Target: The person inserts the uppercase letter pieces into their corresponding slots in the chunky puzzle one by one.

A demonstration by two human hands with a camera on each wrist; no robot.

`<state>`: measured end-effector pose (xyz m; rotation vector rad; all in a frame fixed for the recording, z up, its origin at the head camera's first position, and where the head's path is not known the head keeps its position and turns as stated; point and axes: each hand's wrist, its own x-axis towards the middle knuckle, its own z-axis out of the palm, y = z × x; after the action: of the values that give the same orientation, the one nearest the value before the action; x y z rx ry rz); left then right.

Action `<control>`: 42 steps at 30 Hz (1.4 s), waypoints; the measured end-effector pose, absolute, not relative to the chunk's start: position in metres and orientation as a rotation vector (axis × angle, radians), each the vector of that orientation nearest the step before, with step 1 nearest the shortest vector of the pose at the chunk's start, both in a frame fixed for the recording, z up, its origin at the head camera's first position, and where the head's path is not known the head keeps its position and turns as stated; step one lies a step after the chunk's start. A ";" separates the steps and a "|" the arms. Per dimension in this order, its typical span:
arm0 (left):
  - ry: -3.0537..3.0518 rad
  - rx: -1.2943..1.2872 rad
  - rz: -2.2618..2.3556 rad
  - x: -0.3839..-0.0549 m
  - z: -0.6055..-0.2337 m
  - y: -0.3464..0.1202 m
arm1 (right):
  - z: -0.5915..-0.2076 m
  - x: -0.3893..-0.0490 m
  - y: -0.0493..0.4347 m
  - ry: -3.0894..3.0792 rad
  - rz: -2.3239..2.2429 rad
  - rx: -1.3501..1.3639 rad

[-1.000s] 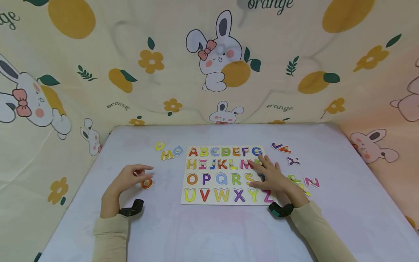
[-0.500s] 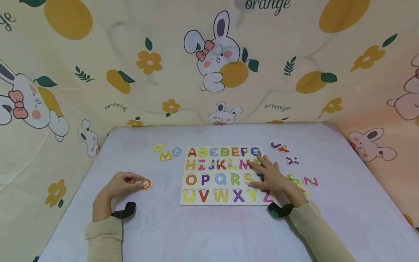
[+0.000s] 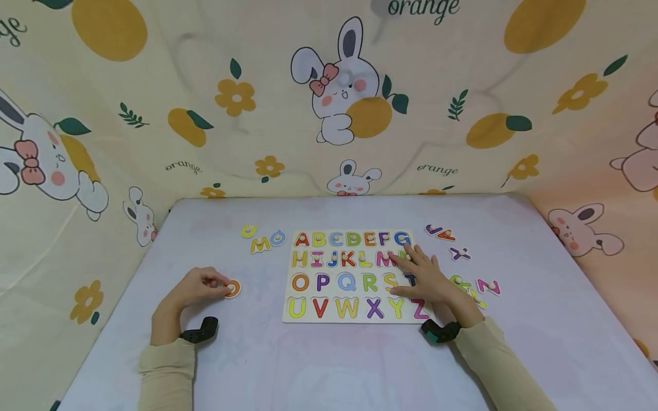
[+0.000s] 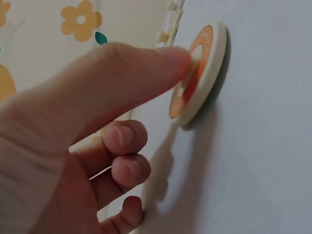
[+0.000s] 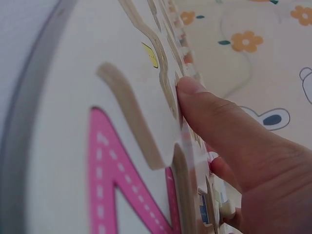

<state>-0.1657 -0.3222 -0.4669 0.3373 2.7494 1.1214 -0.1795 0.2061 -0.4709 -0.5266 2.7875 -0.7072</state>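
Observation:
Over the table on the left, my left hand [image 3: 194, 287] pinches an orange ring-shaped letter O piece [image 3: 235, 293] at its raised middle. In the left wrist view the thumb presses on the knob of the O piece [image 4: 220, 53], its index finger is hidden behind, and the other fingers are curled. My right hand [image 3: 430, 279] lies with spread fingers on the right side of a wooden alphabet puzzle board [image 3: 329, 321]. Seen from the right wrist, the thumb [image 5: 214, 109] touches the board by the letter recesses. Knobbed letters fill the upper rows; lower recesses show printed letters.
Beyond my left hand lie a yellow U-shaped piece [image 3: 249, 231], a yellow M piece [image 3: 260, 245] and a blue ring-like piece [image 3: 277, 238]. Right of the board are several more loose letters, including a pink one [image 3: 488, 286] and a purple one [image 3: 460, 253]. A patterned cloth [image 3: 288, 114] stands behind.
My left hand has come down and left from above the orange O piece, and its fingers have closed on it. Since then, hand and piece have shifted slightly right. The right hand stays put.

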 end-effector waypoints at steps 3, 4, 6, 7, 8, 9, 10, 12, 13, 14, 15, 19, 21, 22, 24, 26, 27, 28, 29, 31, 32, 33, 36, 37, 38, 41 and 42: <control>2.767 0.290 1.102 -0.167 -0.467 -0.319 | -0.472 -0.180 0.207 2.786 -0.702 -0.524; 2.773 0.271 1.097 -0.167 -0.467 -0.317 | -0.472 -0.180 0.208 2.786 -0.703 -0.523; 2.784 0.230 1.090 -0.167 -0.467 -0.315 | -0.472 -0.180 0.208 2.789 -0.704 -0.526; 2.787 0.212 1.086 -0.167 -0.467 -0.314 | -0.473 -0.180 0.208 2.788 -0.706 -0.524; 2.783 0.192 1.086 -0.167 -0.467 -0.313 | -0.473 -0.180 0.208 2.788 -0.707 -0.522; 2.777 0.188 1.090 -0.167 -0.467 -0.313 | -0.473 -0.180 0.209 2.789 -0.708 -0.523; 2.770 0.194 1.100 -0.167 -0.468 -0.313 | -0.472 -0.180 0.209 2.788 -0.710 -0.524; 2.752 0.222 1.123 -0.167 -0.468 -0.313 | -0.472 -0.180 0.209 2.788 -0.710 -0.527; 2.745 0.240 1.127 -0.167 -0.468 -0.314 | -0.472 -0.180 0.209 2.786 -0.713 -0.527; 2.738 0.255 1.135 -0.167 -0.468 -0.314 | -0.472 -0.180 0.209 2.785 -0.713 -0.528; 2.734 0.277 1.139 -0.167 -0.468 -0.314 | -0.472 -0.180 0.209 2.784 -0.715 -0.529; 2.764 0.264 1.076 -0.169 -0.463 -0.309 | -0.473 -0.180 0.209 2.781 -0.716 -0.521; 2.764 0.228 1.058 -0.170 -0.460 -0.305 | -0.473 -0.180 0.209 2.782 -0.718 -0.517; 2.760 0.215 1.053 -0.170 -0.458 -0.303 | -0.473 -0.180 0.209 2.783 -0.719 -0.515; 2.741 0.190 1.063 -0.171 -0.454 -0.297 | -0.474 -0.180 0.210 2.783 -0.722 -0.514; 2.724 0.184 1.084 -0.171 -0.451 -0.290 | -0.474 -0.180 0.210 2.781 -0.729 -0.515; 2.723 0.199 1.091 -0.172 -0.449 -0.287 | -0.474 -0.180 0.209 2.779 -0.731 -0.516; 2.719 0.215 1.106 -0.172 -0.449 -0.284 | -0.474 -0.180 0.209 2.778 -0.732 -0.518; 2.715 0.225 1.125 -0.172 -0.449 -0.280 | -0.475 -0.180 0.209 2.778 -0.731 -0.519; 2.712 0.254 1.154 -0.172 -0.449 -0.274 | -0.475 -0.181 0.209 2.778 -0.730 -0.520; 2.713 0.271 1.165 -0.173 -0.449 -0.270 | -0.475 -0.181 0.209 2.780 -0.726 -0.520; 2.714 0.277 1.177 -0.173 -0.450 -0.267 | -0.475 -0.181 0.209 2.783 -0.723 -0.520; 2.707 0.298 1.201 -0.174 -0.450 -0.258 | -0.474 -0.181 0.209 2.786 -0.717 -0.516; 2.701 0.306 1.206 -0.174 -0.450 -0.255 | -0.474 -0.181 0.209 2.785 -0.717 -0.516; 2.699 0.311 1.206 -0.174 -0.451 -0.252 | -0.474 -0.181 0.209 2.785 -0.716 -0.516; 2.679 0.333 1.214 -0.176 -0.451 -0.243 | -0.474 -0.181 0.209 2.783 -0.720 -0.522; 2.674 0.339 1.215 -0.177 -0.452 -0.240 | -0.474 -0.181 0.209 2.783 -0.724 -0.524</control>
<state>-0.1770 -0.2398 -0.4519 0.3391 2.6741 1.2155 -0.1811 0.2087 -0.4742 -0.5240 2.7829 -0.7238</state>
